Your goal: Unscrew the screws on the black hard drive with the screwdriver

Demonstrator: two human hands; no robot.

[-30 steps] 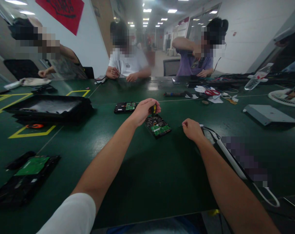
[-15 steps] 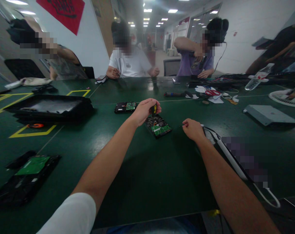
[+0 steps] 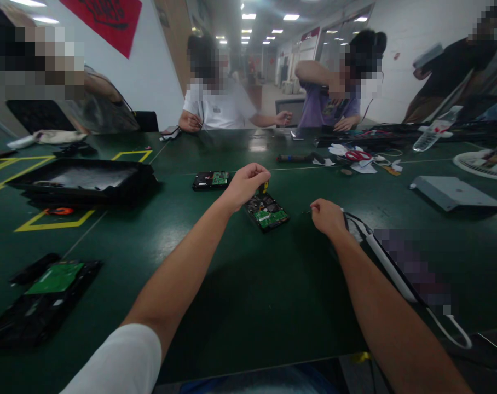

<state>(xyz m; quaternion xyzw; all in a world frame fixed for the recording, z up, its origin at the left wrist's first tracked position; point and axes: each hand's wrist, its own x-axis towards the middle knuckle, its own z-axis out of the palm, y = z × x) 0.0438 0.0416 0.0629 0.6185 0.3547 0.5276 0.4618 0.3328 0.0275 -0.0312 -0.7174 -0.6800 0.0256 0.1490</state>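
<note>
My left hand (image 3: pixel 248 185) grips a short yellow-and-black screwdriver (image 3: pixel 265 187), held upright over the far end of a hard drive (image 3: pixel 269 218) with a green circuit board. Whether its tip touches the drive is hidden. To the right of that drive, my right hand (image 3: pixel 325 214) rests low over the table with thumb and finger pinched together. Tiny dark bits (image 3: pixel 306 212) show at its fingertips, too small to name. A second hard drive (image 3: pixel 211 180) lies behind my left wrist.
Black trays (image 3: pixel 84 180) stand at the left, above a larger black part with a green board (image 3: pixel 55 278). A grey metal box (image 3: pixel 457 194), a tilted plastic bottle (image 3: pixel 437 129) and red scissors (image 3: pixel 358 155) are to the right. Several people sit or stand across the green table (image 3: pixel 248 306).
My left hand has turned a little over the screwdriver, covering more of its handle. My right hand has shifted slightly to the right. The drive has barely moved.
</note>
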